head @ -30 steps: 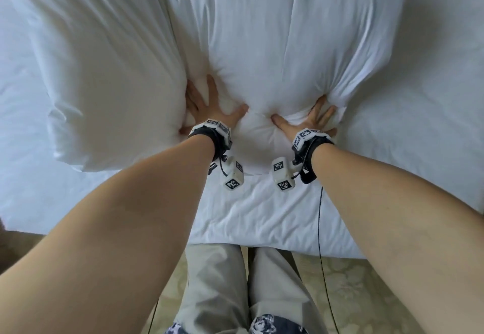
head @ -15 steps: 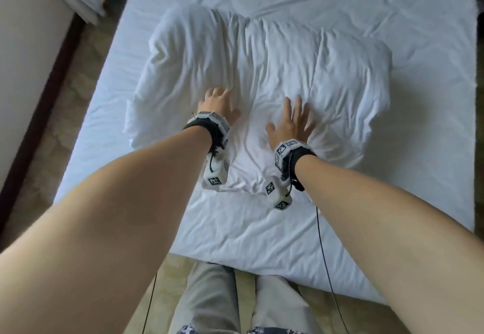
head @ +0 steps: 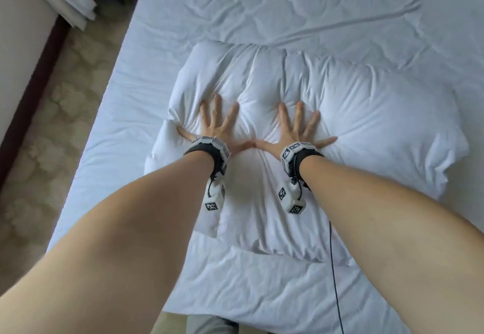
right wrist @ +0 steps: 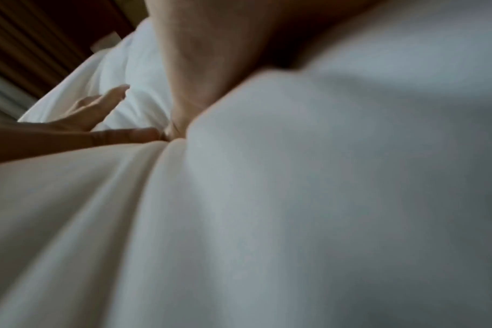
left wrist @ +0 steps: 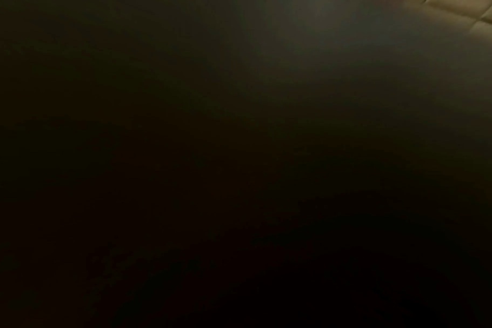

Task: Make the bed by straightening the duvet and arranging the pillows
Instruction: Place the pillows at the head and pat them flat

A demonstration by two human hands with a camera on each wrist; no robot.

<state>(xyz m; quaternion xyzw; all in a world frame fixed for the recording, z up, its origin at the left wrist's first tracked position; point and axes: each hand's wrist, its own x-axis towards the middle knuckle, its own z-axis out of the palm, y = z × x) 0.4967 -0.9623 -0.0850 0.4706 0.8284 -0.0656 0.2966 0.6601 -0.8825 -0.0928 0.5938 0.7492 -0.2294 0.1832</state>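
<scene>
Both grips lie spread flat on the pillow (head: 366,113): left hand (head: 217,129) at its 9 o'clock end, right hand (head: 296,132) mid-pillow; its long axis runs 9-to-3 across the bed (head: 314,6), bulk toward 3.

White bed (head: 162,53) under one rumpled pillow (head: 366,113)

My head view was bright and soft, my left wrist view nearly black, my right one blurry.
</scene>
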